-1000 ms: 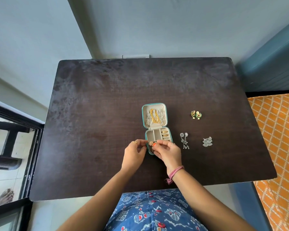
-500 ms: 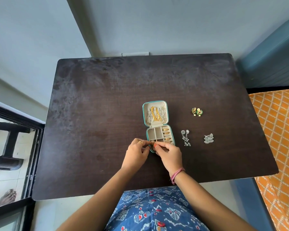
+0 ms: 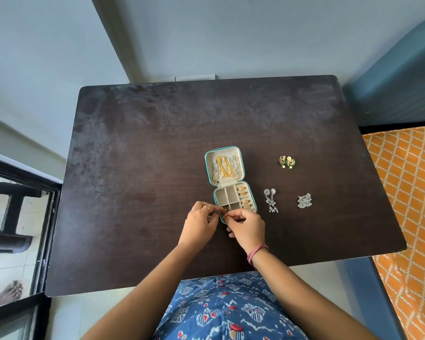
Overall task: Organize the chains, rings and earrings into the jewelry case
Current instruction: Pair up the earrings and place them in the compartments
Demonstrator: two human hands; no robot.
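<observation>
Both hands (image 3: 225, 223) pinch one small gold piece (image 3: 225, 215) at the case (image 3: 231, 185); three earring pairs (image 3: 287, 162) lie outside

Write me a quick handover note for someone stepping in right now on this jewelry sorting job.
Left hand and right hand: both pinch a small gold earring piece at the near-left corner of the jewelry case, over a near compartment.
Case lies open on the table: chains in the lid, gold rings in the right-hand slots.
Done: chains and rings stowed.
Left: seat the piece in hand, then the three pairs on the table right of the case: green-gold earrings, long silver earrings, silver cluster earrings.
</observation>
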